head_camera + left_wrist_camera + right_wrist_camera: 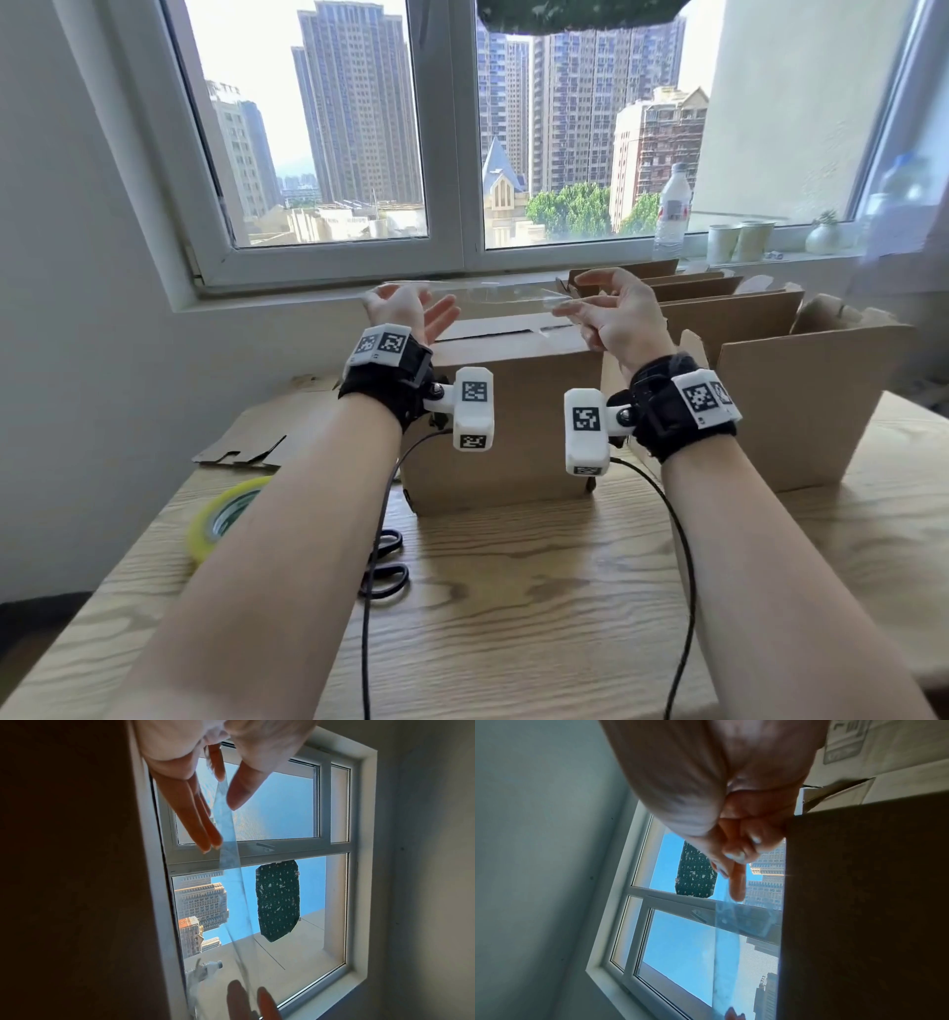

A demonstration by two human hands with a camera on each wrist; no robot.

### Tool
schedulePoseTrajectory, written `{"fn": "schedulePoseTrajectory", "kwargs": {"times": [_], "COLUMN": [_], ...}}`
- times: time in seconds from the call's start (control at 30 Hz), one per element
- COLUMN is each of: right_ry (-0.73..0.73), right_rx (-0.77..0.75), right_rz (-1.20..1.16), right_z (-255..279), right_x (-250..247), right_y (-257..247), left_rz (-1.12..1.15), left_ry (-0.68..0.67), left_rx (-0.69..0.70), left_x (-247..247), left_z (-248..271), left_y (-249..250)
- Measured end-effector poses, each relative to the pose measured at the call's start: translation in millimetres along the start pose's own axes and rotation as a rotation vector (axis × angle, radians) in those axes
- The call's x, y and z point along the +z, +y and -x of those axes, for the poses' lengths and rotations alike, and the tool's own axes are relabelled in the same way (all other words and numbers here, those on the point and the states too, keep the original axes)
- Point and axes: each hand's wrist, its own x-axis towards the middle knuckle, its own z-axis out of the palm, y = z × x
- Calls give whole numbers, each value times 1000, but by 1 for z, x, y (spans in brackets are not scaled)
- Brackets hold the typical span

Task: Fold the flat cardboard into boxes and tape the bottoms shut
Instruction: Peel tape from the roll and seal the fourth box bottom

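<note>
A strip of clear tape (488, 295) is stretched level between my two hands, just above a brown cardboard box (513, 401) that stands on the wooden table (513, 591). The box's closed flaps, with a seam between them, face up. My left hand (405, 308) pinches the strip's left end, its other fingers straight. My right hand (601, 308) pinches the right end with curled fingers. In the left wrist view the tape (231, 862) runs from my left hand (226, 791) toward the right hand's fingertips (239, 998). In the right wrist view my right hand (734, 862) holds the tape (726, 953).
A yellow-green tape roll (221, 514) and black scissors (385, 565) lie at the table's left front. Flat cardboard (267, 437) lies behind them. Several open boxes (801, 411) stand at the right. A water bottle (672, 210) and cups (739, 241) sit on the windowsill.
</note>
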Motion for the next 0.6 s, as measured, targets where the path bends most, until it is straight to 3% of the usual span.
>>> {"fn": "schedulePoseTrajectory", "kwargs": {"times": [0.17, 0.33, 0.43, 0.6], "right_ry": [11, 262, 327, 338], "right_rx": [70, -172, -288, -209], "right_rz": [-35, 317, 438, 467], "right_z": [1, -2, 0, 6], "right_x": [-5, 0, 6, 23], "right_y": [-5, -9, -8, 8], "left_rz": [22, 71, 94, 67], "left_ry": [69, 60, 69, 95], "left_rx": [-2, 8, 12, 0], "left_x": [-3, -4, -5, -6], "left_z": [-2, -6, -7, -7], "left_y": [1, -3, -4, -4]}}
